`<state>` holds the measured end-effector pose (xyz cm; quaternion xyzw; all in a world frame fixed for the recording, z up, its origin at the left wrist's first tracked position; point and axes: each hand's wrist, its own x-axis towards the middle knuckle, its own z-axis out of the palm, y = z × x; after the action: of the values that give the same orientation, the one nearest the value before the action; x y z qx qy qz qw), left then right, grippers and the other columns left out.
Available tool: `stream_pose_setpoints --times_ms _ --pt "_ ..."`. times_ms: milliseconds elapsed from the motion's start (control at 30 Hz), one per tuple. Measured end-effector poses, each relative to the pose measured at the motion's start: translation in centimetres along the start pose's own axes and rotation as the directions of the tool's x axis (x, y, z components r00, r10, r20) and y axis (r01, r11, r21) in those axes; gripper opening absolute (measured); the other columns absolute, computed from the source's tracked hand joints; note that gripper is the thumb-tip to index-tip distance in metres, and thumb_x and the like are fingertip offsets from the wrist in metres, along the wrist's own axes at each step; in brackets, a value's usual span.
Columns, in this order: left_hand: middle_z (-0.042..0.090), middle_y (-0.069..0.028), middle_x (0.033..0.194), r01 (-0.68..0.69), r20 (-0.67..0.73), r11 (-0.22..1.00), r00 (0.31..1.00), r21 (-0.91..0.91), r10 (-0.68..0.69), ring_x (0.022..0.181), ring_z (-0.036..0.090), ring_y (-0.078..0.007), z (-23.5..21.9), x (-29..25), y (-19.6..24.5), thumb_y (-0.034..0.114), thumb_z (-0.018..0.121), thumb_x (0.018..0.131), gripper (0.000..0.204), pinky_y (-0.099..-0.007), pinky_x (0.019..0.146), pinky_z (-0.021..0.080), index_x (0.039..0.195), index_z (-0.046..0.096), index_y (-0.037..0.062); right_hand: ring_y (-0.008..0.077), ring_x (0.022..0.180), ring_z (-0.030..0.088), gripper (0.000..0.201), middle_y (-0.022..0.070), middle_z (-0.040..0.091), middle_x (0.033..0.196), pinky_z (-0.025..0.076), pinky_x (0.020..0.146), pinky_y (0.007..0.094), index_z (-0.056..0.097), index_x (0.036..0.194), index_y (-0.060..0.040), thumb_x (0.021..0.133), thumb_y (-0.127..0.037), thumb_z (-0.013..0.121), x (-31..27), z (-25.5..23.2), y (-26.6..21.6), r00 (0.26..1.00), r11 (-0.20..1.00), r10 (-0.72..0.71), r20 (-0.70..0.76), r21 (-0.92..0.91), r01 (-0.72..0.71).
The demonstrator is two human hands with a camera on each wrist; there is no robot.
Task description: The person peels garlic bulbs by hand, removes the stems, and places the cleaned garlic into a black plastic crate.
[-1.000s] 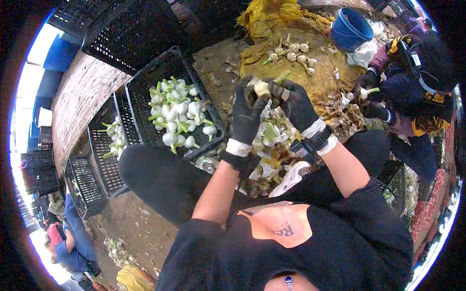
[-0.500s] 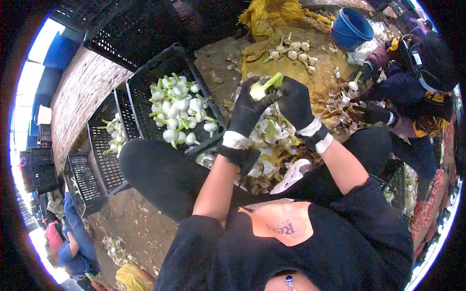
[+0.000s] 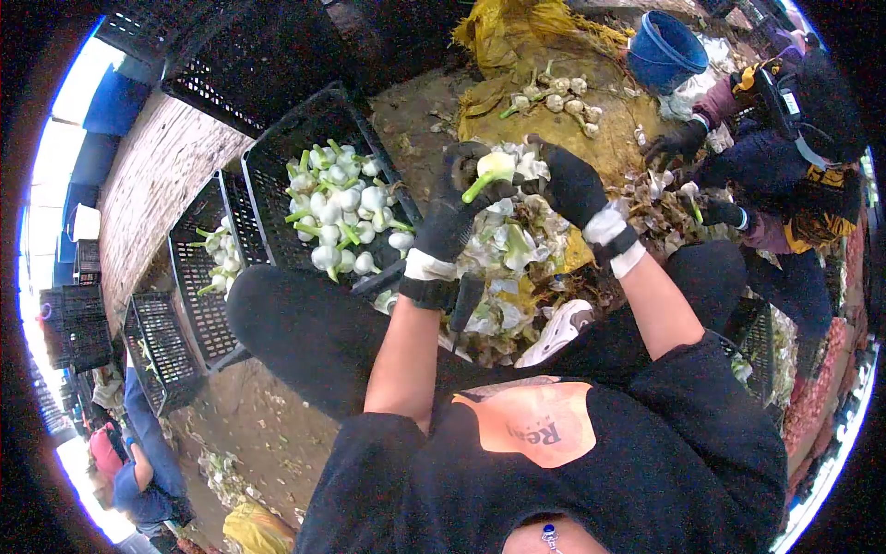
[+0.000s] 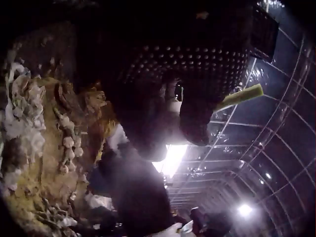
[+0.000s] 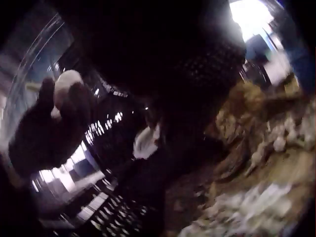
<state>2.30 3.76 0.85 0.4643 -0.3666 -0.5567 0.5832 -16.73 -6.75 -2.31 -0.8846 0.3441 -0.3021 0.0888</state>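
My gloved left hand [image 3: 452, 198] holds a garlic bulb [image 3: 498, 166] in its fingers, the short green stem [image 3: 480, 187] slanting toward me. In the left wrist view the cut stem [image 4: 242, 97] juts out past the dark glove. The right wrist view catches the pale bulb [image 5: 68, 85] between the left fingers. To the right, a small gap from the bulb, my gloved right hand [image 3: 574, 185] pinches a whitish scrap of garlic skin [image 5: 147, 141]. Peeled skins [image 3: 517, 249] lie heaped below both hands.
A black crate [image 3: 374, 138] of trimmed garlic bulbs [image 3: 341, 208] stands left, more crates beyond it. Untrimmed garlic [image 3: 558, 97] lies on yellow sacking [image 3: 614, 74] ahead, near a blue bucket [image 3: 666, 54]. Another person [image 3: 775, 157] works close on the right.
The bulb's stem has swung from pointing up and right to pointing down toward me. My right hand has drawn away to the right from the bulb.
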Motion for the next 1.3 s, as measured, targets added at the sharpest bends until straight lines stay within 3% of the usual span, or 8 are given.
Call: stream_pose_setpoints --times_ms 133,333,667,767,833,1000,1033,1300 --pt "0.058 -0.0084 0.108 -0.158 -0.154 0.987 0.975 0.024 0.16 0.101 0.057 -0.0183 0.4 -0.3 0.1 0.001 0.076 0.07 0.05 -0.031 0.088 0.048 0.113 0.051 0.006 0.032 0.091 0.064 0.035 0.0162 0.065 0.101 0.052 0.076 0.0341 0.064 0.11 -0.0071 0.075 -0.007 0.065 2.3 -3.6 -4.4 1.0 0.965 -0.021 -0.009 0.26 0.022" --pt "0.061 -0.006 0.096 -0.164 -0.107 0.913 0.97 0.373 0.218 0.093 0.06 -0.0163 1.9 -0.4 1.6 0.004 0.078 0.068 0.042 -0.0301 0.084 0.05 0.104 0.056 0.0045 0.0312 0.069 0.061 0.026 0.0097 0.062 0.078 0.048 0.057 0.0404 0.065 0.093 -0.0107 0.067 -0.005 0.062 1.9 -4.9 -6.0 0.994 0.994 -0.103 -0.031 -0.021 0.103" --pt "0.063 -0.0075 0.107 -0.213 -0.23 0.941 0.933 0.264 0.276 0.098 0.059 -0.017 3.1 -0.3 -0.2 0.01 0.068 0.084 0.036 -0.0323 0.086 0.048 0.118 0.057 0.0023 0.0365 0.063 0.057 0.012 0.0177 0.057 0.069 0.044 0.054 0.0408 0.057 0.085 -0.0044 0.089 -0.015 0.057 1.4 -2.6 -6.2 0.981 0.959 0.169 -0.09 0.245 -0.143" --pt "0.063 -0.0069 0.107 -0.239 -0.115 0.868 0.942 0.436 0.317 0.098 0.06 -0.0176 1.9 0.5 -0.6 0.019 0.056 0.093 0.033 -0.0324 0.087 0.048 0.119 0.056 -0.0005 0.0332 0.074 0.06 0.014 0.0124 0.061 0.078 0.049 0.059 0.0408 0.061 0.086 -0.0099 0.072 -0.012 0.06 0.9 -2.4 -6.4 0.986 0.972 0.166 -0.021 0.174 -0.16" --pt "0.062 -0.009 0.116 -0.081 -0.143 0.977 0.988 -0.197 0.053 0.104 0.059 -0.0187 2.5 1.1 -1.4 0.029 0.041 0.1 0.04 -0.0318 0.092 0.045 0.123 0.054 -0.0003 0.0318 0.073 0.061 0.013 0.0112 0.062 0.08 0.049 0.058 0.0412 0.061 0.087 -0.0106 0.074 -0.014 0.061 0.4 -2.0 -5.8 0.981 0.978 0.193 0.019 0.075 -0.194" --pt "0.059 -0.0097 0.121 -0.217 -0.116 0.843 0.976 -0.492 0.184 0.11 0.055 -0.0192 2.6 0.9 0.3 0.029 0.044 0.099 0.04 -0.0317 0.097 0.042 0.126 0.054 0.0014 0.0322 0.079 0.063 0.023 0.0129 0.065 0.09 0.052 0.066 0.0412 0.064 0.098 -0.0104 0.077 -0.019 0.06 -2.0 0.1 -2.8 0.962 0.991 0.133 0.237 -0.058 -0.123" --pt "0.059 -0.0088 0.12 -0.262 -0.2 0.963 0.949 -0.065 0.244 0.109 0.056 -0.0189 2.5 0.8 0.5 0.029 0.045 0.098 0.04 -0.0315 0.096 0.042 0.125 0.054 0.0015 0.0338 0.08 0.063 0.028 0.0154 0.065 0.093 0.052 0.069 0.0413 0.064 0.104 -0.0108 0.077 -0.018 0.06 -0.9 -1.2 -4.4 0.945 0.968 0.218 0.243 0.067 -0.24" --pt "0.064 -0.0068 0.108 -0.156 -0.293 0.981 0.938 0.112 0.182 0.098 0.059 -0.0147 3.6 0.3 0.2 0.015 0.059 0.091 0.032 -0.0272 0.087 0.045 0.12 0.058 -0.0007 0.0336 0.063 0.059 0.018 0.0128 0.059 0.069 0.047 0.054 0.0425 0.061 0.084 -0.0115 0.067 -0.015 0.061 1.9 -2.9 -6.7 0.991 0.99 0.132 -0.036 0.046 -0.131"
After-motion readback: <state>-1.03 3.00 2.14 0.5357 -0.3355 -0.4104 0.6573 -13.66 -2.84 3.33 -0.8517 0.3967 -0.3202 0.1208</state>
